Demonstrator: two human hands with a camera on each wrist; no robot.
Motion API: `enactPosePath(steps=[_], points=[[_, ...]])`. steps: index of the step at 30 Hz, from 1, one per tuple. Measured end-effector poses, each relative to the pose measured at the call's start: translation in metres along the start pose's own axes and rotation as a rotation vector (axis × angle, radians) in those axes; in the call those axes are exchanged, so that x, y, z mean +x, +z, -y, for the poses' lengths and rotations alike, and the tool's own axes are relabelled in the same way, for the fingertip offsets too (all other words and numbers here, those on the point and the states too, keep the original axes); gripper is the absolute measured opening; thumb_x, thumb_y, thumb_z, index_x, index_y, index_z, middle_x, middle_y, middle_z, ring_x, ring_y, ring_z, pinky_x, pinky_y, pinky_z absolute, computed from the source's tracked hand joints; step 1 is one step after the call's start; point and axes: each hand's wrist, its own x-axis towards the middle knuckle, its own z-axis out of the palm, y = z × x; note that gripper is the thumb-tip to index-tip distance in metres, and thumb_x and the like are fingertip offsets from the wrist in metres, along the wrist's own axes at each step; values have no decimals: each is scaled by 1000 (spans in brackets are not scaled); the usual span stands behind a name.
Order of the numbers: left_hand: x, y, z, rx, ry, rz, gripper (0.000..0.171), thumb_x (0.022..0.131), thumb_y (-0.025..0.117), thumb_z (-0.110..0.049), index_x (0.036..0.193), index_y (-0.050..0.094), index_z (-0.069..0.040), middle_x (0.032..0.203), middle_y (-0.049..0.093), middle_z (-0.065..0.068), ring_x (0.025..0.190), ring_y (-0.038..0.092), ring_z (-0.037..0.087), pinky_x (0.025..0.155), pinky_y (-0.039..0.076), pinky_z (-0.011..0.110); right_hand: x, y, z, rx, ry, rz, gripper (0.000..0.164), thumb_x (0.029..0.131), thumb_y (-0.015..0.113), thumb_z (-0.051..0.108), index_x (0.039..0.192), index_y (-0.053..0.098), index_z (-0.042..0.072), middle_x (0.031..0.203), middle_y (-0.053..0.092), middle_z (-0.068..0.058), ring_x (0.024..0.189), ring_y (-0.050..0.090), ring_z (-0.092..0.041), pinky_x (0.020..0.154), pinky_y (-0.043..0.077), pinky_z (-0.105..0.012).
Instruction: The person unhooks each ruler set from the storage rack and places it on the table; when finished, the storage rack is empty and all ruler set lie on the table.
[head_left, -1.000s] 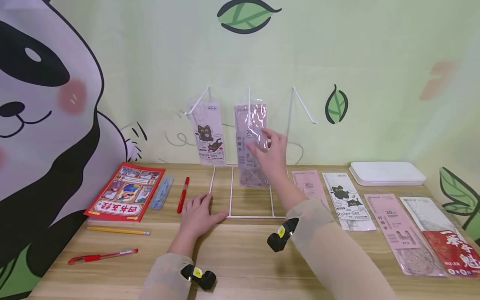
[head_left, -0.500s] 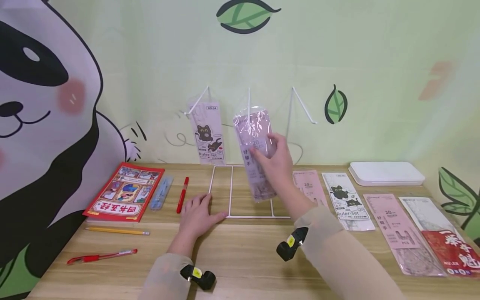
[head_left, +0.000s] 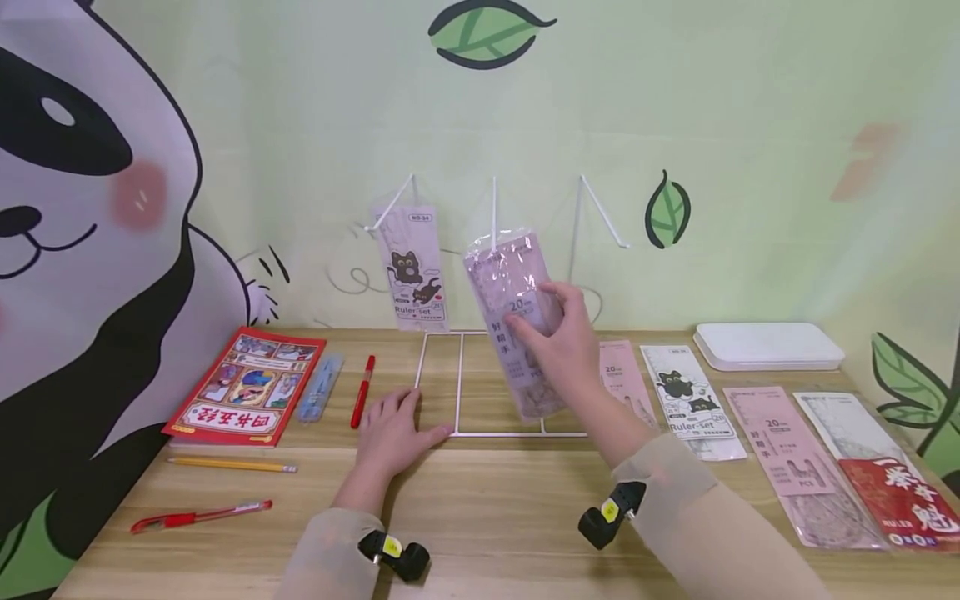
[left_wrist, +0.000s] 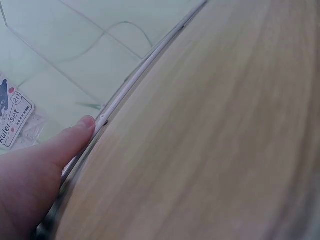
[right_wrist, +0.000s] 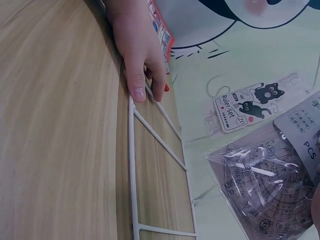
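Note:
My right hand pinches a clear-wrapped pink ruler set by its right edge, thumb across its front. The packet tilts in front of the middle prong of a white wire rack, its top end overlapping the prong tip. Through the wrapper a protractor shows in the right wrist view. Another ruler set, printed with black cats, hangs on the left prong. My left hand rests spread on the rack's left base, its thumb along the front rod.
Right of the rack lie several ruler packets, one pink, one with cats, one red and white. A white case stands behind them. At left are a red book, pens and a pencil.
My right hand has drawn the pink ruler set down and toward me, tilting it; it hung upright at the middle prong before. The left hand has stayed put.

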Motion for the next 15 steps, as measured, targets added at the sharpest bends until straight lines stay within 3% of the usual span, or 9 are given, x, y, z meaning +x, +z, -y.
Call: enactPosePath(steps=[15], points=[[0,0,-1,8,-2,2,89,76,59,-68,140,42,-9,143,35,16,128,28,39,106,17,55,-14,-10,4,17,-57,15,64,79,75,35,129,41,15,104,54,-7,84,60,-22,64,54,-34]])
